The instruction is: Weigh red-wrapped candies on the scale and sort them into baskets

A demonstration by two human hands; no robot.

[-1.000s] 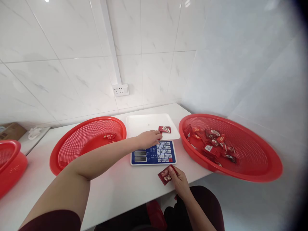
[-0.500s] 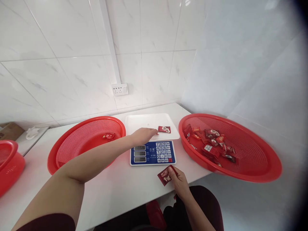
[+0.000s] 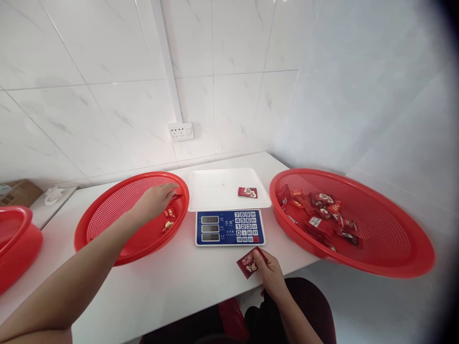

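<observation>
My left hand [image 3: 156, 203] reaches over the left red basket [image 3: 84, 224], its fingers closed on a small red packet [image 3: 176, 196] that they partly hide. Just below it, a few small red and gold packets [image 3: 169, 216] lie inside that basket. Near the table's front edge, my right hand [image 3: 270, 270] pinches a dark red printed packet [image 3: 248, 263] between thumb and fingers. Another red and white packet [image 3: 247, 192] rests on the white pan of the scale [image 3: 215, 184]. The scale's blue keypad panel [image 3: 229, 228] faces me, between both hands.
To the right stands a red basket [image 3: 398, 239] with several red packets [image 3: 319, 215] heaped in it, overhanging the table edge. Another red basket [image 3: 21, 248] is at the far left, near a cardboard box [image 3: 23, 193]. A socket [image 3: 181, 131] sits on the tiled wall behind.
My left hand has moved left from the scale pan to above the left basket, carrying a small red packet. My right hand still holds its packet in nearly the same place.
</observation>
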